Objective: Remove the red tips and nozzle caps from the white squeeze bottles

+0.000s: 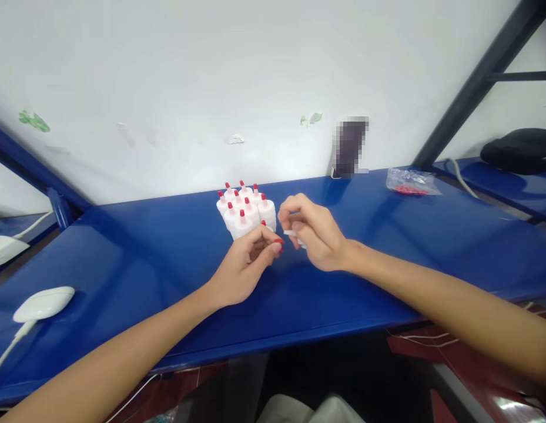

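Side by side over the blue desktop, both of my hands are closed in pinches, a small gap between them. Between the thumb and forefinger of my left hand is a small red cap, partly covered by the fingertips. My right hand grips a small white plastic piece; fingers hide most of it, so its full shape is unclear. Just behind my left hand stand several white squeeze bottles in a tight group, upright, with red caps on their pale nozzles. My left hand partly covers the nearest bottles.
A clear plastic bag with red pieces lies at the back right of the blue desktop. A dark phone-like object leans against the wall. At the left is a white rounded device with a cable.
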Available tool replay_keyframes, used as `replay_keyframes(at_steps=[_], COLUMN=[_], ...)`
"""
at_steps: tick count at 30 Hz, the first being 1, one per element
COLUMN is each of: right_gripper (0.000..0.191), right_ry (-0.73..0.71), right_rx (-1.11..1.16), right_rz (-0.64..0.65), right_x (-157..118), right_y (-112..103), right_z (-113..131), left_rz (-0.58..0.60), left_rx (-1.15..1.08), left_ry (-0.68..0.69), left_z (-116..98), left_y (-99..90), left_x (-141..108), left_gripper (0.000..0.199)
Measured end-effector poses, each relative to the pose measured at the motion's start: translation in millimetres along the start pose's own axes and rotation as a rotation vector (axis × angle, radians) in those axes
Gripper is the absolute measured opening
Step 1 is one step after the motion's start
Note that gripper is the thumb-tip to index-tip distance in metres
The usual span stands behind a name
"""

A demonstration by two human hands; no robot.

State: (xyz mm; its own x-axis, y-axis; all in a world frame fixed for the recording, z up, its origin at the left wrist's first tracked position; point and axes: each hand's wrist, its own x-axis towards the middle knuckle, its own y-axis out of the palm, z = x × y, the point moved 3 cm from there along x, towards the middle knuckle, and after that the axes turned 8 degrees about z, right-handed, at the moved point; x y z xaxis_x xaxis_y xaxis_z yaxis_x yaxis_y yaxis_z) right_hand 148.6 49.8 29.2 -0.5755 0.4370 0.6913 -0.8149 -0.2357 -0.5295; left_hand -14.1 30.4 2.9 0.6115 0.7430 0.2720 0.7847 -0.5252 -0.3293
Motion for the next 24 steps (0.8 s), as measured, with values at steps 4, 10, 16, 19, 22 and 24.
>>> replay_keyframes(at_steps=[4,10,16,19,22,24], right_gripper=[0.022,0.020,0.022,0.023,0.024,0.024], right_ry=[-0.105,-0.106,-0.038,-0.012,-0.020,-0.033], right_rx=[-0.077,-0.160,-0.289,-0.393,-0.432,-0.425], right_rz=[0.045,0.079,0.269,0.390,0.435,0.425], right_x=[-0.5,-1.2,-1.1,-2.4,-4.8,-6.8], right_y=[4.6,4.5,7.5,10.7,13.1,14.1], right_z=[3.5,1.6,-0.7,-3.3,-4.7,-5.3], left_rz=[-0.016,0.000,0.050,0.073,0.067,0.063], left_rx=[-0.115,-0.140,-0.131,-0.114,-0.119,-0.138], left_ry=[-0.016,-0.032,-0.032,-0.060,-0.075,-0.075], left_z=[2.2,3.8,8.7,10.8,10.9,10.3], left_y=[0.6,-0.1,0.3,1.3,1.6,2.0], left_x=[1.7,0.8,2.4,1.8,0.2,-0.9], left_gripper=[0.020,0.020,0.018,0.020,0.021,0.020])
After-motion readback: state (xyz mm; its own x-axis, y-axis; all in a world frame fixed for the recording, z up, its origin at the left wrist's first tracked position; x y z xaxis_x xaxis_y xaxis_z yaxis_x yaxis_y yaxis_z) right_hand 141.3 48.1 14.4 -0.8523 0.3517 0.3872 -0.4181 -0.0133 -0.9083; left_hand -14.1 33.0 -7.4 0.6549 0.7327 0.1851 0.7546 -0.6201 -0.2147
